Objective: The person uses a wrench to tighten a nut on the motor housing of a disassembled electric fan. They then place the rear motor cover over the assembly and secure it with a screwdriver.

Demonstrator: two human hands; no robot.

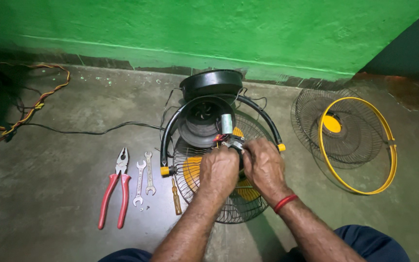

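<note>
Head view shows your left hand (pixel 218 170) and right hand (pixel 264 164) pressed together, pinching the fan motor (pixel 230 140) above the rear grille (pixel 233 204) lying flat on the floor (pixel 49 160), likely to steady it, pliers (pixel 115 194) and spanners (pixel 144 177) lying to your left.

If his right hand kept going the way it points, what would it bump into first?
Probably the small motor part that the right hand already touches; beyond it, the silver capacitor and the round black motor housing. Depth is hard to judge.
</note>
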